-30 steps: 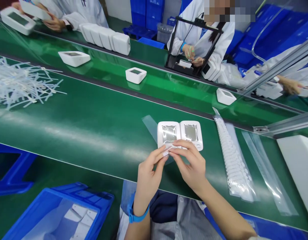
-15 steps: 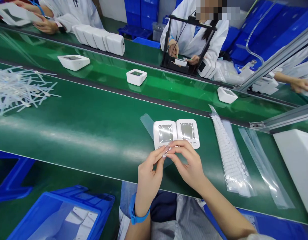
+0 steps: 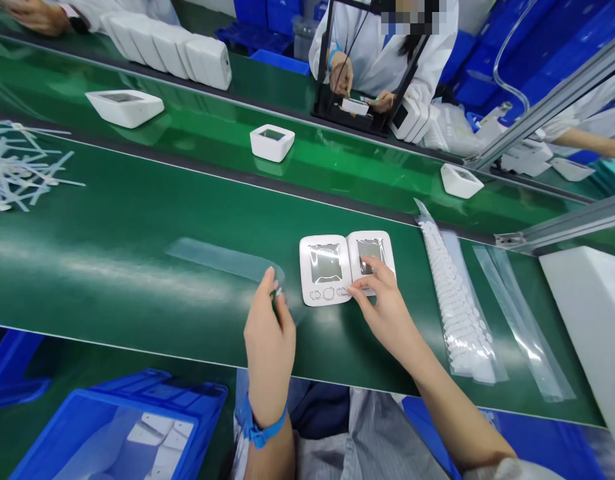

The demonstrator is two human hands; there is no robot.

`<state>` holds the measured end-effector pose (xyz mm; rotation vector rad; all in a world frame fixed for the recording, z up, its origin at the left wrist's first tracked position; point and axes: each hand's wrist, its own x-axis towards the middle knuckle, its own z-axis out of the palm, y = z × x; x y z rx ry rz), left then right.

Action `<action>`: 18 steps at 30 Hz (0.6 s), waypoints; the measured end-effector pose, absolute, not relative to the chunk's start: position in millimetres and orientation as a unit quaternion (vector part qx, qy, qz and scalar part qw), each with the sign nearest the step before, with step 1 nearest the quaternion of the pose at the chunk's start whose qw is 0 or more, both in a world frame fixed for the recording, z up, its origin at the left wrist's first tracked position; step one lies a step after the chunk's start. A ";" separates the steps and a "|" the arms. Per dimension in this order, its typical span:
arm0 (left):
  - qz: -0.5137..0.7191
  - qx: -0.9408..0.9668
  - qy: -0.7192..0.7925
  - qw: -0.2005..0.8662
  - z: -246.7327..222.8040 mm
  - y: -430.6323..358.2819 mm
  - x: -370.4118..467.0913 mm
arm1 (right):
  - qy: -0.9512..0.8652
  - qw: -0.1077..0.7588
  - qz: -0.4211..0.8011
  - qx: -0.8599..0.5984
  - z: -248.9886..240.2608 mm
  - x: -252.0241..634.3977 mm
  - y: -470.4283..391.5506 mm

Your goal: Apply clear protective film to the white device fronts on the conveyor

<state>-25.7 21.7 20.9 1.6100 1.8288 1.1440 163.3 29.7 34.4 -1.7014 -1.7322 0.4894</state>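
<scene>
Two white devices (image 3: 328,291) with grey screens lie side by side on the green bench, each screen under clear film. My left hand (image 3: 270,327) is just left of them, fingertips closed at the end of a clear plastic strip (image 3: 212,257) that trails off leftward. A tiny white bit shows at those fingertips. Over the lower part of the right-hand device is my right hand (image 3: 382,300), its thumb and index tips together near the seam between the two. Whatever this pinch holds is too small to make out.
Right of the devices lie a strip of white round pieces (image 3: 457,307) and clear plastic strips (image 3: 524,320). A pile of pale strips (image 3: 17,167) sits far left. White devices (image 3: 272,143) stand on the belt beyond. Below left is a blue crate (image 3: 112,427). A co-worker (image 3: 382,73) sits opposite.
My hands have parted from a shared pinch before the devices. The left moved left with the clear strip, which slid out from behind the devices; the right moved up over the right-hand device.
</scene>
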 end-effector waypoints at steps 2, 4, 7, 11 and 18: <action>0.395 0.598 0.653 0.243 17.7 24.8 -18.2 | -0.657 0.317 0.192 -0.656 27.7 166.4 32.7; 0.397 0.609 0.634 0.262 16.2 25.1 -6.9 | -0.659 0.313 0.191 -0.656 25.5 166.0 34.0; 0.403 0.617 0.617 0.276 16.2 23.0 10.5 | -0.661 0.308 0.192 -0.657 26.6 163.4 34.4; 0.390 0.633 0.618 0.255 15.0 21.6 24.6 | -0.657 0.303 0.186 -0.664 27.0 160.6 34.2; 0.373 0.653 0.623 0.214 10.6 23.5 29.2 | -0.654 0.300 0.193 -0.667 25.7 158.1 33.4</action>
